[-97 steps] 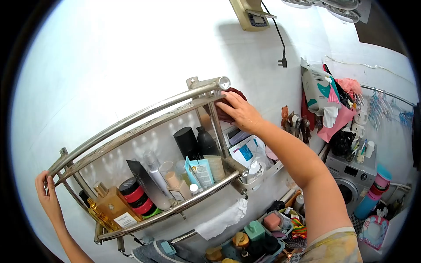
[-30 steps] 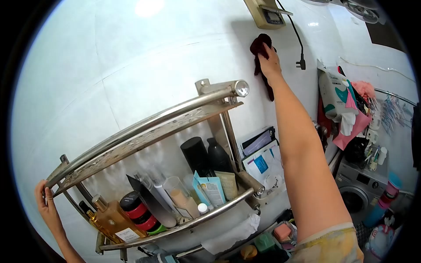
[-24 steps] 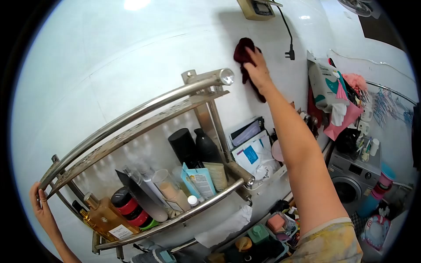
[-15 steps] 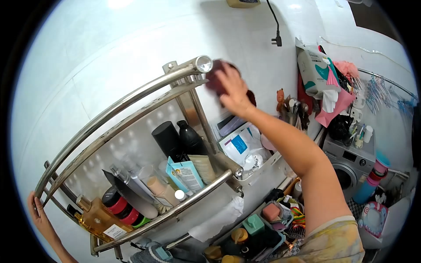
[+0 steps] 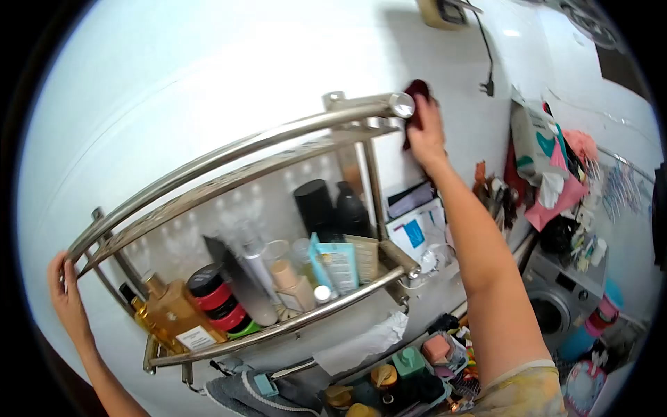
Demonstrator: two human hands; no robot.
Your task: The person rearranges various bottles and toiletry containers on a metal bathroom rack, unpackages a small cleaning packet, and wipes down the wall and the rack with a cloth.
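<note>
A two-tier metal wall shelf [image 5: 229,150] spans the middle of the view. My left hand [image 5: 64,299] is closed around the left end of its upper rail. At the opposite end, my right hand [image 5: 426,137] presses a dark red cloth [image 5: 417,89] against the rail's round end cap [image 5: 401,105]; part of the cloth is hidden behind my fingers. On the lower tier stand an amber bottle [image 5: 177,313], a stack of red and black jars [image 5: 214,295], a light blue tube [image 5: 335,265] and a black cylinder [image 5: 316,203].
A basket with white packets [image 5: 431,240] hangs right of the shelf. Below are a grey towel [image 5: 236,397], a white paper or cloth strip [image 5: 361,344] and containers with toiletries. A washing machine [image 5: 556,295] stands at the right. A black plug [image 5: 488,88] dangles from the wall above.
The view has shifted, so the shelf appears farther right and more level. My right hand has come from the wall beside the shelf to the rail's end with the cloth. My left hand stays on the rail.
</note>
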